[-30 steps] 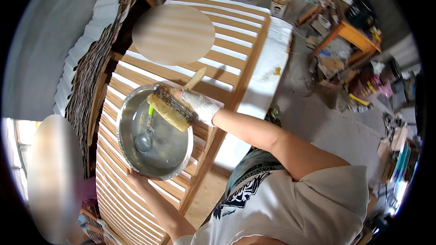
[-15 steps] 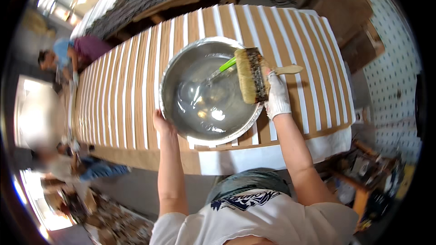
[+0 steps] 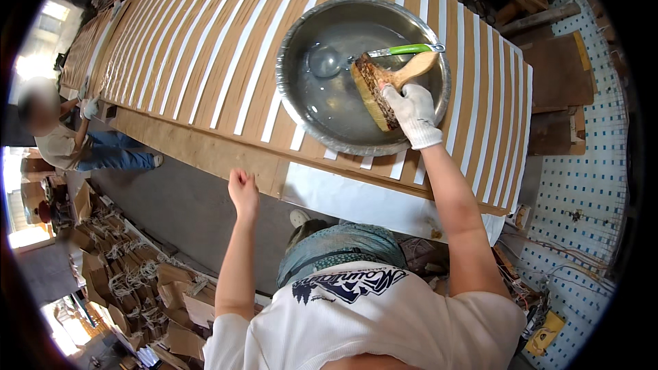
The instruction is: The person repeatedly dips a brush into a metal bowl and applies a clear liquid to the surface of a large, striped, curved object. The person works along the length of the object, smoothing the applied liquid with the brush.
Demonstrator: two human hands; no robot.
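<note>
In my white-gloved right hand (image 3: 414, 112) is a wide wooden-handled brush (image 3: 381, 94), gripped near its head. The handle points up and right, and the pale bristles hang over the metal basin (image 3: 291, 113). Cloudy liquid covers the basin's bottom. A ladle (image 3: 404, 49) with a green handle leans on the basin's far right rim, its round bowl down in the liquid. My bare left hand (image 3: 243, 192) is held off the table's near edge, its fingers curled in with nothing seen in them.
The basin stands on a long table layered with brown sheets (image 3: 226, 48) and white strips. White paper (image 3: 349, 199) hangs along the near edge. A person (image 3: 62, 130) stands at the table's left, another at the far left corner. Cardboard pieces (image 3: 144, 288) lie on the floor lower left.
My left hand has let go of the basin rim and drawn back toward me. The brush has turned and lowered into the basin. The view has shifted, and the ladle now leans right.
</note>
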